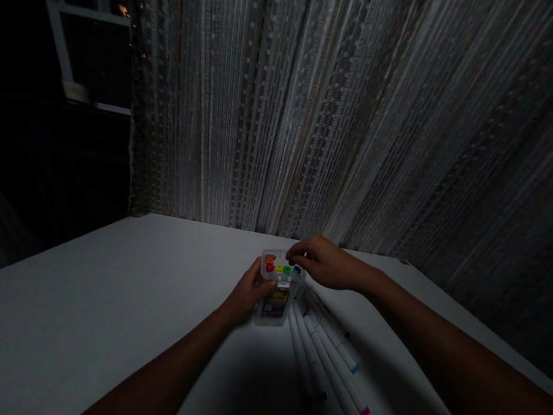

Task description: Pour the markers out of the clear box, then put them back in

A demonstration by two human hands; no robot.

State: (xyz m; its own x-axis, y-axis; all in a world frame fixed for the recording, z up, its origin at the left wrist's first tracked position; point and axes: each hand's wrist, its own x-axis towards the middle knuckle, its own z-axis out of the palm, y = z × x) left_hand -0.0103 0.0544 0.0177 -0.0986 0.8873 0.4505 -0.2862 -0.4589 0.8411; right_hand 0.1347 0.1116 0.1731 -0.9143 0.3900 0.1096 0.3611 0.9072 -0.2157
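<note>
A clear plastic marker case (pixel 270 320) stands upright on the white table, with a dark printed label (pixel 276 302) on its front. My left hand (pixel 247 293) is wrapped round the case's left side, its thumb across the front near the latch. Inside the top show several coloured marker ends: a red one (pixel 269 268), a yellow one (pixel 279 268), a green one (pixel 287 270) and a blue one (pixel 296 270). Over the right part of the opening, my right hand (pixel 320 262) has its fingers bent together; whatever they may hold is hidden.
Several loose white markers (pixel 322 346) lie fanned out on the table right of the case, pointing toward me. The white table (pixel 173 259) ends at a patterned curtain (pixel 276 115) behind. At the upper left is a dark area with a window frame (pixel 95 17).
</note>
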